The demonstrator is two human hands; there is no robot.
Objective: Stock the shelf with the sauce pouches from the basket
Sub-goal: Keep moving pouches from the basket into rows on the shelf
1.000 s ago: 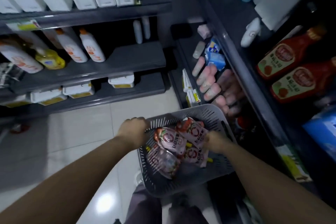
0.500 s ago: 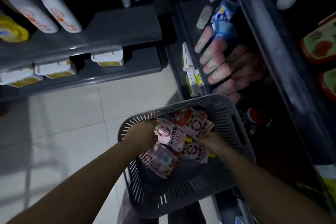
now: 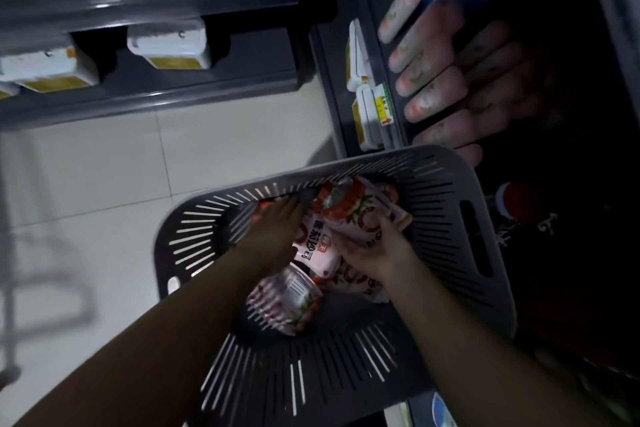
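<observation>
Inside the grey slotted basket, the right hand grips a sauce pouch; the left hand lies open on another pouch.

Sauce pouches in grey basket

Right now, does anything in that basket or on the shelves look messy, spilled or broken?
Nothing looks spilled or torn. The sauce pouches lie jumbled in the grey basket, one barcode side up. Both hands are among them, left hand and right hand. The picture is dim and blurred, so small damage could escape notice.
</observation>
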